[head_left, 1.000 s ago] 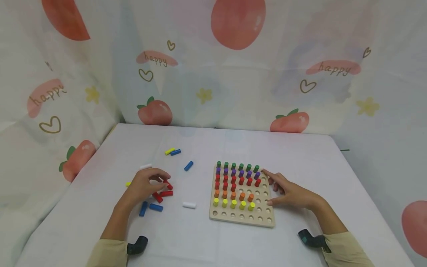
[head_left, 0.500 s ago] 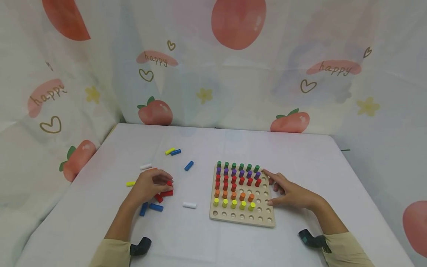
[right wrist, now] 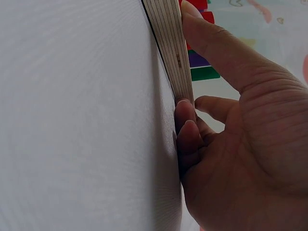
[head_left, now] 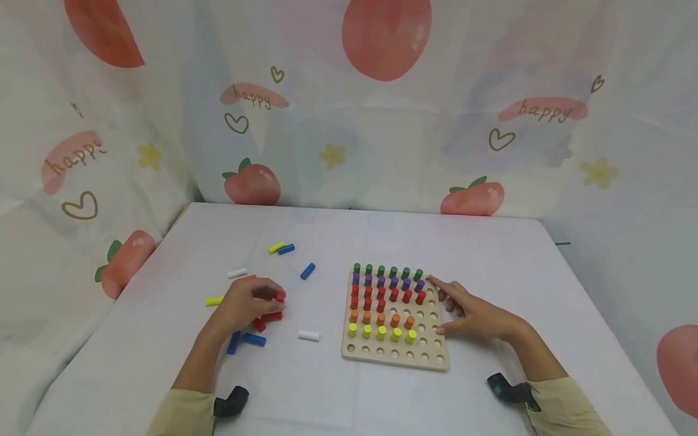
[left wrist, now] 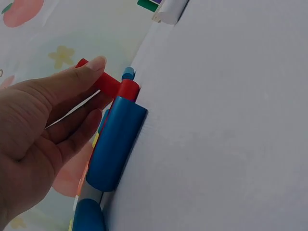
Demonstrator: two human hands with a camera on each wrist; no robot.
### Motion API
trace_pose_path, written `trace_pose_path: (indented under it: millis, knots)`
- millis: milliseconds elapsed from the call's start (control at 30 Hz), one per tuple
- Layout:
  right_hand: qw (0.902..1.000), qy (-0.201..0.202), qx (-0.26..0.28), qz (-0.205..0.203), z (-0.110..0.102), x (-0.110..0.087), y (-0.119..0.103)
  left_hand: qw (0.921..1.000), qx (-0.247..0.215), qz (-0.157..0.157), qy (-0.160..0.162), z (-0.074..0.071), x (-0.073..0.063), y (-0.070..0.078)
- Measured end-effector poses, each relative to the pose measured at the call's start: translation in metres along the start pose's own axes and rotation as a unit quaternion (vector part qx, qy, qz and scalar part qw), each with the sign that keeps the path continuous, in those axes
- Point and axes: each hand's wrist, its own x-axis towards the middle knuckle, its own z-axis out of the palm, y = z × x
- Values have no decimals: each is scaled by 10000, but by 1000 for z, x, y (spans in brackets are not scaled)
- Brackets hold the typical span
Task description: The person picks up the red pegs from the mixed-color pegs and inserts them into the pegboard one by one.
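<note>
My left hand [head_left: 242, 306] pinches a red peg [left wrist: 109, 85] between thumb and fingertips, just above the loose pegs on the left of the table. Below it lie another red peg [head_left: 271, 317] and two blue pegs [head_left: 254, 340]. To the right stands a wooden pegboard [head_left: 392, 356] with upright pegs in green, purple, red, orange and yellow rows, plus bare holes at the right side and front. My right hand [head_left: 477, 318] rests at the board's right edge, thumb and index finger spread along it. In the right wrist view its other fingertips [right wrist: 188, 137] touch the board's side.
A white peg [head_left: 309, 335] lies between the left hand and the board. Farther back are a blue peg [head_left: 308, 270] and a yellow peg [head_left: 276, 247] beside another blue one. Left of the hand lie a yellow peg [head_left: 214, 301] and a white peg [head_left: 237, 273].
My left hand has shifted slightly right and now holds a red peg raised from the pile and tilted more upright. The right hand and the board have stayed in place.
</note>
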Motion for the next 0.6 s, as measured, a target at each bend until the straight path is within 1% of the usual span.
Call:
trace_pose_path:
  millis: [100,233,367,467,600]
  knots:
    - [10000,-18,12,-60,0,0,1,9999,-14,143,-39,0,4,7]
    - [9999,-41,57,-90,0,-1,2,9989,-21,436,-158,2,10,15]
    - [10000,-52,34,-78,0,-1,2,9974,-19,691,-193,5,16,22]
    - [10000,-46,-9,-70,0,0,3,9967,-29,773,-227,9,21,27]
    - [10000,-25,-32,-76,0,0,4,9970,-22,718,-290,14,26,34]
